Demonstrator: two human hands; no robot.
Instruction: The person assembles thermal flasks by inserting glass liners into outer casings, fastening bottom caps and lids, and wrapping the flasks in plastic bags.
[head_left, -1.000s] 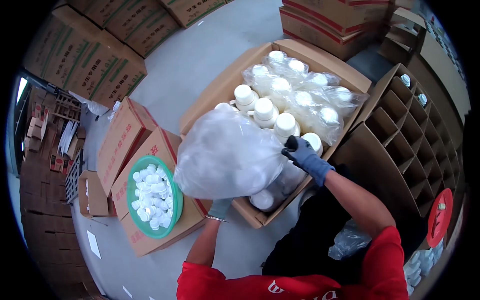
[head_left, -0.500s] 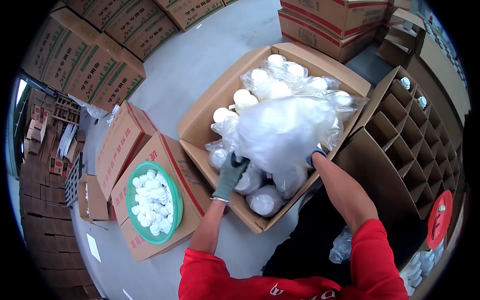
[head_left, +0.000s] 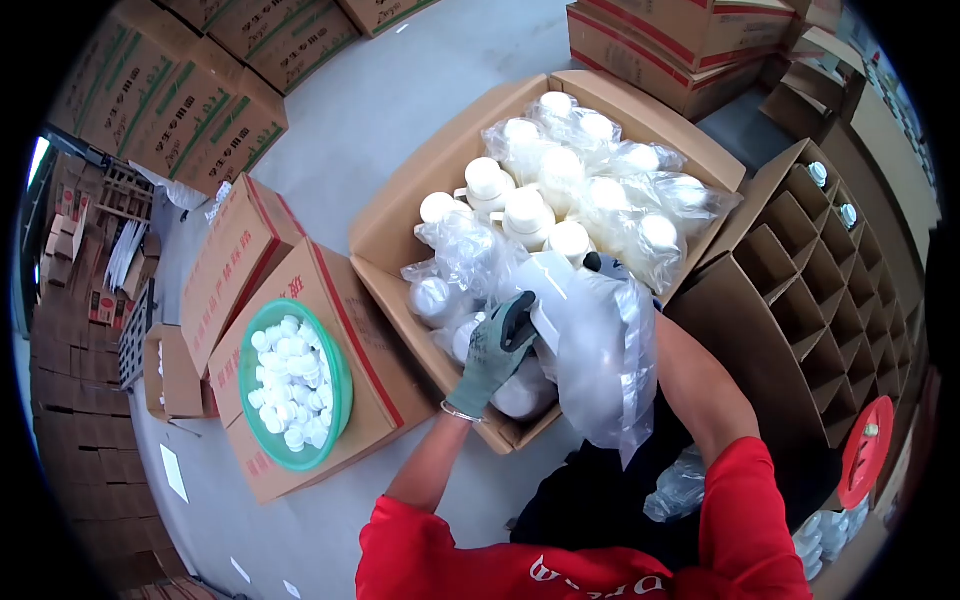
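Observation:
A clear plastic bag (head_left: 605,365) hangs over the near right part of an open carton (head_left: 470,413), with a white object visible at its left side. My left hand (head_left: 490,350), in a grey-green glove, is closed at the bag's left edge. Behind the bag is my right hand (head_left: 592,263); only dark glove fingertips show at the top, so its grip is hidden. White-capped bottles (head_left: 525,212) stand in the carton, several of them wrapped in clear plastic (head_left: 655,240).
Left of the carton, a green basin (head_left: 340,385) of white caps rests on a red-striped box (head_left: 345,345). On the right stand a divided carton (head_left: 735,270) and a red lid (head_left: 865,450). Stacked boxes (head_left: 170,110) stand at upper left.
The bag has gone from bulging and raised to hanging narrower, nearer my body. My left hand has moved right from the carton's left side to the bag's edge.

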